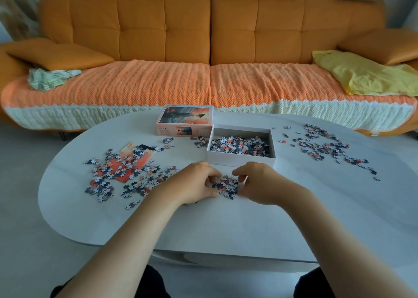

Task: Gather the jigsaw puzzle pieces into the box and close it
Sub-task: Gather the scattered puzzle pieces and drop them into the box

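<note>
**Both hands close round a heap just short of the box**

The step in hand is gathering, and it looks to be somewhere past the start but far from done. The left hand (196,182) and the right hand (257,184) face each other on the white table (226,225). Their fingers are curled inward round a small heap (227,187) of puzzle pieces, the left thumb tucked against its near edge. The heap rests on the tabletop between the palms, pinched from both sides and not yet lifted.

The open box (242,159) sits just beyond the hands, its near wall close to the knuckles. A layer of loose pieces (239,146) covers its floor, well below the rim. The next move probably calls for squeezing the heap tight enough to hold together, raising it over that near wall and letting go above the layer inside. Small flat pieces slip easily out of a two-handed scoop, so a few may drop on the way.

Much remains outside. A broad left scatter (126,173) lies partly over an orange printed sheet (129,153), and a looser right scatter (323,146) spreads toward the far right edge. The pieces are tiny and mixed grey, white, black and orange. The lid (184,119), printed with an orange picture, stands at the far left of the box, touching or nearly touching its corner.
</note>
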Motion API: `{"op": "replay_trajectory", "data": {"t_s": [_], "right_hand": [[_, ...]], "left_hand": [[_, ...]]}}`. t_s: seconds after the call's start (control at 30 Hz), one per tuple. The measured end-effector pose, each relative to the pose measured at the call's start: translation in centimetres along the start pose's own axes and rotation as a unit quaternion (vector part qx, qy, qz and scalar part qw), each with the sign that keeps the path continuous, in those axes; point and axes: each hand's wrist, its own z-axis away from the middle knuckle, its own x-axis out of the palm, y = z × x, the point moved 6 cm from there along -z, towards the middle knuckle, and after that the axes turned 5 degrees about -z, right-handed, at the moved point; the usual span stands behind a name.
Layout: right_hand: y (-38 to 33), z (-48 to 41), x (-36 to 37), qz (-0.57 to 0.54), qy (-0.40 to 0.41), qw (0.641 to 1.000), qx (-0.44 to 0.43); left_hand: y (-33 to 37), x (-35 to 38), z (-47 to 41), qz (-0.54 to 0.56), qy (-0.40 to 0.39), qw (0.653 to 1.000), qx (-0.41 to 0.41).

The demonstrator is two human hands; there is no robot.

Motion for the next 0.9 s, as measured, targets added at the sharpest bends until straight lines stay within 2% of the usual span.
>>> {"op": "replay_trajectory", "data": {"t_s": [0.13,0.23,0.77,0.9], "right_hand": [[0.2,0.3,-0.1,0.006,-0.025,0.999,0.032],[-0.8,-0.1,0.5,0.003,-0.013,1.0,0.025],[-1.6,-0.7,0.5,-0.082,0.009,0.996,0.043],[-1.2,-1.0,0.3,-0.144,0.019,0.988,0.05]], "left_hand": [[-0.1,0.5,0.0,-0.021,-0.02,0.999,-0.013],[0.5,0.7,-0.3,-0.013,-0.024,1.0,-0.007],[1.6,-0.4,-0.3,-0.005,0.059,0.998,-0.005],[1.4,-0.8,-0.7,0.013,0.073,0.997,-0.017]]}}
